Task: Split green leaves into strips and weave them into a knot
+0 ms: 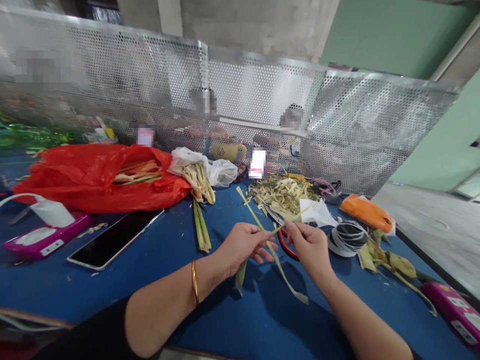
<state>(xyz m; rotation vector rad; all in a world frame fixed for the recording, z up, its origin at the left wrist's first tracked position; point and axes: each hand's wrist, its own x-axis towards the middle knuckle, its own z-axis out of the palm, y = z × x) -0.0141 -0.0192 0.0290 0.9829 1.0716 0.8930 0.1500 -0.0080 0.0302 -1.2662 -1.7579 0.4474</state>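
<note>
My left hand point(247, 245), with a gold bangle on the wrist, pinches long pale-green leaf strips where they cross. One leaf strip point(281, 272) runs slantwise past its fingertips, its wider end hanging toward me. Another strip end point(241, 276) droops below the palm. Thumb and fingers of my right hand point(309, 245) are closed on a thin strip stretched across from the left hand. Just behind and between the hands lie scissors point(289, 248) with red handles, partly hidden by my right hand. Both hands are above the blue table point(232, 320).
A heap of dried leaf scraps point(283, 192) lies beyond my hands. To the left are a red plastic bag point(75, 172), leaf bundles point(201, 227), a phone point(116, 240) and a purple power strip point(48, 235). A dark-and-white coil point(348, 239) and orange pouch point(367, 212) lie right. A perforated screen point(255, 85) stands behind.
</note>
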